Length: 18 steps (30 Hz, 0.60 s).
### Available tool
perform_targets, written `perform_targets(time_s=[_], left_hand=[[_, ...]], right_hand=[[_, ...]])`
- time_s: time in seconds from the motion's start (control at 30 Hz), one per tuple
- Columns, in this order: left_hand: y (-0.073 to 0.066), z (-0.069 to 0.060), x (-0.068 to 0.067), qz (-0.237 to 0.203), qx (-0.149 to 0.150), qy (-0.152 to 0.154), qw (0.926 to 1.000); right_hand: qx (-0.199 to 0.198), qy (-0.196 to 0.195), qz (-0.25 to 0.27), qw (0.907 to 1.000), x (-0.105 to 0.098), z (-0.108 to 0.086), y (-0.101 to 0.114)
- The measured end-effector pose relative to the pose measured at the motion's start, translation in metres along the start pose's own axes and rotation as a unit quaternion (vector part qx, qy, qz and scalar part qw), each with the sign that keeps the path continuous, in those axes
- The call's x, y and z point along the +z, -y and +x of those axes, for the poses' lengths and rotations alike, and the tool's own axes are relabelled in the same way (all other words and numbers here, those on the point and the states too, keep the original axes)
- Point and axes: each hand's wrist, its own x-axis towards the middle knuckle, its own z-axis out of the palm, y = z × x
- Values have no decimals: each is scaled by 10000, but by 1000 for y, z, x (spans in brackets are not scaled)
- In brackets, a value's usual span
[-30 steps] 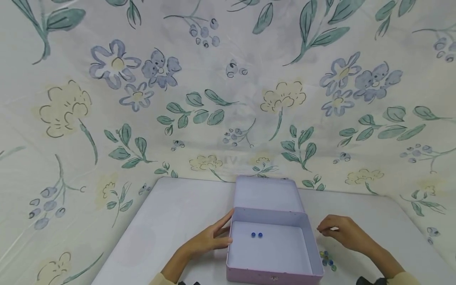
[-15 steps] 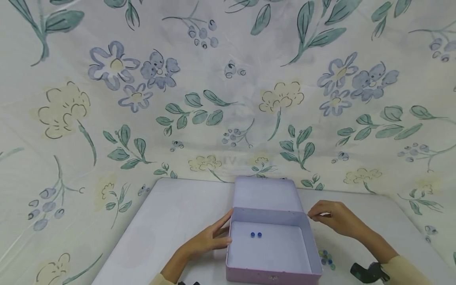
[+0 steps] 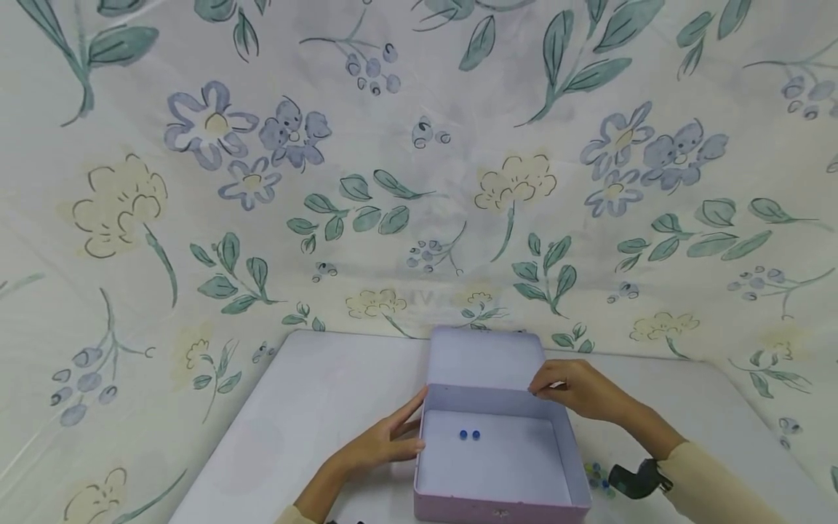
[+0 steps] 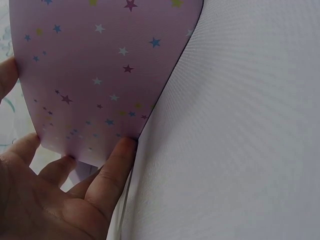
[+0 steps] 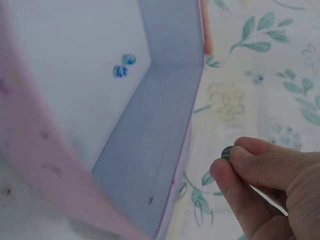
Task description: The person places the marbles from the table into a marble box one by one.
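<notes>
A pink box [image 3: 500, 509] with printed stars stands with its lid [image 3: 484, 356] swung back. Two blue marbles [image 3: 469, 435] lie side by side on its pale floor. My left hand [image 3: 380, 442] rests against the box's left side; in the left wrist view its fingertips touch the starry wall [image 4: 100, 75]. Over the box's back right corner is my right hand [image 3: 576, 389]. Between thumb and fingers it pinches a dark green marble [image 5: 227, 153], plain in the right wrist view.
Several blue, green and yellow marbles [image 3: 594, 473] lie on the white table [image 3: 262, 422] just right of the box, partly hidden by a black wrist device [image 3: 635, 480]. A floral-printed sheet [image 3: 419, 182] hangs behind the table.
My right hand has moved left and up, from beside the box to over its back right corner. The left hand stays against the box, and the two blue marbles lie where they were.
</notes>
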Motion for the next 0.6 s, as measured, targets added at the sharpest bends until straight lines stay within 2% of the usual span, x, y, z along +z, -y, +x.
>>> perform_targets(time_s=[0.13,0.43,0.6], left_hand=[[0,0,1,-1,-70,-44,10000],[1,0,1,-153,-37,15,9999],[0,0,1,-93,-65,-2,9999]], right_hand=[[-5,157,-13,9999,6,14,6],[-309,484,48,9983,28,38,15],[-267,683,42,9973,39,49,20]])
